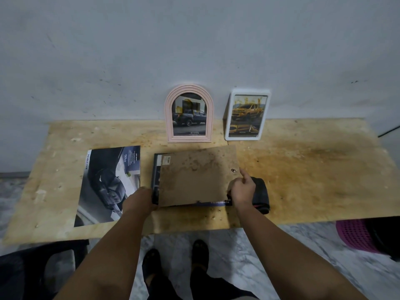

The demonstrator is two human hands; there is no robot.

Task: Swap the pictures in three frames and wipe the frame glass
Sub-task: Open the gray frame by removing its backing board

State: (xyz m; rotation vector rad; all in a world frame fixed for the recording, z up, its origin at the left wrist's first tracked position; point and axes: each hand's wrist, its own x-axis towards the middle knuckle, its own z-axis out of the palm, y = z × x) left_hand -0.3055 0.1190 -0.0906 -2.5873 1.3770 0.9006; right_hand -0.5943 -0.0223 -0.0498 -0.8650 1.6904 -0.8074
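A black rectangular frame (156,169) lies face down on the plywood table (303,169). A brown backing board (197,176) sits askew over it, with a picture edge (218,202) showing below. My left hand (139,201) grips the frame's near left corner. My right hand (242,187) pinches the board's right edge. A loose car picture (108,182) lies flat to the left. A pink arched frame (189,113) and a white frame (246,115) with an orange car picture lean on the wall. A dark cloth (263,195) lies under my right hand.
A grey wall (194,40) stands right behind the table. A pink basket (355,234) stands on the marble floor at the right, under the table edge. A dark chair (43,267) is at the lower left. My feet (175,256) are below the table's near edge.
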